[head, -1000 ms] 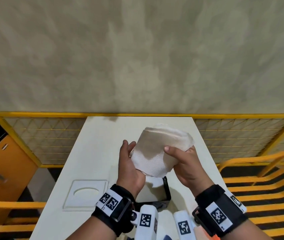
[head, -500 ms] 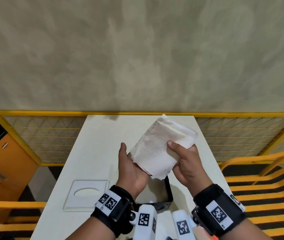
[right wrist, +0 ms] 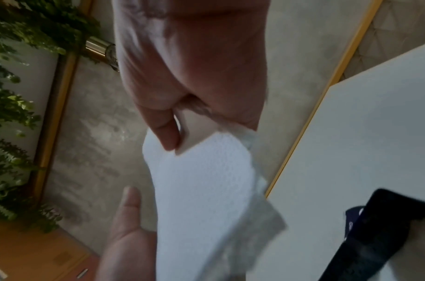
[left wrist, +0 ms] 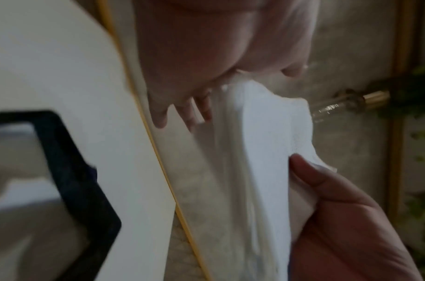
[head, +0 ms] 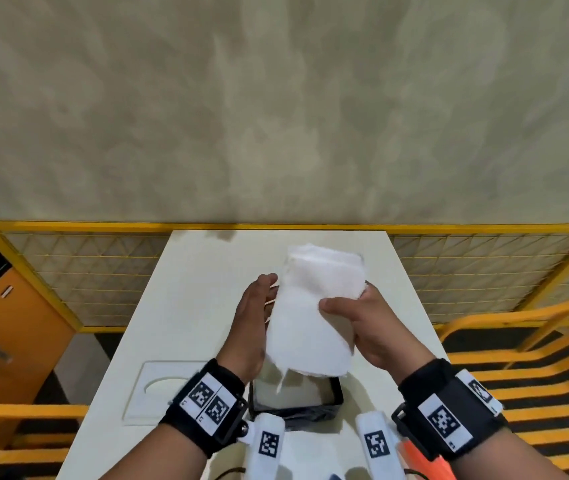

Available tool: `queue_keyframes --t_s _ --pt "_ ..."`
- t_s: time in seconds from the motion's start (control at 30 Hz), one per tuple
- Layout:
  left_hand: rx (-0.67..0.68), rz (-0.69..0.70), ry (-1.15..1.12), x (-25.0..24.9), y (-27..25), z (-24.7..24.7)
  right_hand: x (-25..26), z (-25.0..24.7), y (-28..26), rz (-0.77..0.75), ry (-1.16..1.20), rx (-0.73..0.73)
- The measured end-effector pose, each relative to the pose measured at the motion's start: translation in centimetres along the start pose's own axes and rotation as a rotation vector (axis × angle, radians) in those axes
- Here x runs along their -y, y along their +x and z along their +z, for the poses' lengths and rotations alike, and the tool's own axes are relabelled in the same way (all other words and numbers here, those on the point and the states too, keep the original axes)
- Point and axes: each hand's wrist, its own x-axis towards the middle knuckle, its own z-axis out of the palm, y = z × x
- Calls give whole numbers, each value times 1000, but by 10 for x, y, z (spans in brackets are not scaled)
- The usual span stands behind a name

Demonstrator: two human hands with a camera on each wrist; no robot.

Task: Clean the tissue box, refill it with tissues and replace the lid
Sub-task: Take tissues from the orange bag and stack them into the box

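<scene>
Grip: your right hand [head: 367, 327] pinches the white folded tissue stack [head: 314, 313], left hand [head: 250, 327] flat alongside | Risk: loose sheets could snag the black square tissue box [head: 295, 400] rim.

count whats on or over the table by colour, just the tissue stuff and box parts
white: 2, the tissue stack held between the left hand and right hand, and the lid lying flat on the table
black: 1, the open tissue box
total: 3

Soft paper, hard matt surfaces

The tissues [head: 314, 306] are white embossed paper, rough-edged; the tissue box [head: 335, 396] looks matt black; the tabletop [head: 200, 289] and lid [head: 144, 386] smooth, matt white.
</scene>
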Motion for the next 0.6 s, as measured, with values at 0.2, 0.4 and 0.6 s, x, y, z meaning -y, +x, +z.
queue_keyframes --t_s 0.2,0.4,0.6 --pt "293 26 64 -11 -9 9 2 0 -2 119 -135 197" --pt "257 34 19 -9 -13 12 -2 -1 -1 140 -76 205" --pt "199 -24 41 -8 -11 8 -6 -3 3 159 -86 208"
